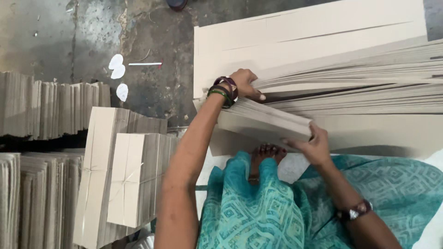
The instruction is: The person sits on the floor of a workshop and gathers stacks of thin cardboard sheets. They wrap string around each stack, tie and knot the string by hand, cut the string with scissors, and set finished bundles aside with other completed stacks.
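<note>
Batch of cardboard sheets [263, 121] gripped by left hand [244, 84] at far end, right hand [313, 146] at near corner; tied bundles [121, 177] stacked left of left arm.

Open concrete floor [152, 46] left of sheet pile [350, 60]; tied bundles [124, 180] below.

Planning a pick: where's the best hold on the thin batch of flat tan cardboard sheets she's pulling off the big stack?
Probably the two short ends of the thin batch of flat tan cardboard sheets, as the left hand and right hand do. Come from the near open side; the big stack of cardboard sheets blocks the far side.
</note>
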Demonstrator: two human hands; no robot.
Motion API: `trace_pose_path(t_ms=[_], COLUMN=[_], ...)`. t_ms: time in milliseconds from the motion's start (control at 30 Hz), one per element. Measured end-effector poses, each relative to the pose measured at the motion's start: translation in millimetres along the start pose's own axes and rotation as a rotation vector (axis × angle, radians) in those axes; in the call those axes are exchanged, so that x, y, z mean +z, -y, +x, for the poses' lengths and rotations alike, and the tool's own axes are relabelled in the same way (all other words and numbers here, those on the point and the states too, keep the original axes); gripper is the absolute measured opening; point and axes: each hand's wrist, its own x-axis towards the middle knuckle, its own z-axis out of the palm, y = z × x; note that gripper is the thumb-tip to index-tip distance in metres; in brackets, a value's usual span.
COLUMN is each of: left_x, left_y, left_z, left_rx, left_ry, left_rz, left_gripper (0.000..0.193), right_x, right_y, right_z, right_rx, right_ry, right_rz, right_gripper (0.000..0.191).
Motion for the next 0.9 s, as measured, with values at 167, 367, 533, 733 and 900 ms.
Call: trace_pose_path(t_ms=[167,367,533,733,900], left_x=[-16.3,10.9,32.4,33.1,54.2], left_y=[-1.0,19.6,46.4,17.9,-41.5], left_z=[8.8,21.8,54.9,40.4,-35.5], left_rx=[-0.174,0.055,-0.085,-0.195,-0.136], left_ry=[0.142,0.002,-0.073,-0.052,-0.545], left_rz=[-0.176,-0.096,-0.041,0.285,0.45], left_gripper=[0.061,0.073,0.085,0.06,0.021], right_x=[36.1,-38.4,-84.8,-248.7,-366.2], right_y=[3.5,-40.3,-15.5,54.2,10.8], right_z=[-51.6,-16.1,-106.6,-211.6,-223.6], right_rx=[0.257,0.042,-0.058,-0.175,-0.217], right_ry=[0.033,-0.036,-0.218,-0.843,-1.258], right_rz=[-0.704,0.176,-0.506,0.046,0.445], right_gripper=[0.051,0.054,0.057,0.025,0.029])
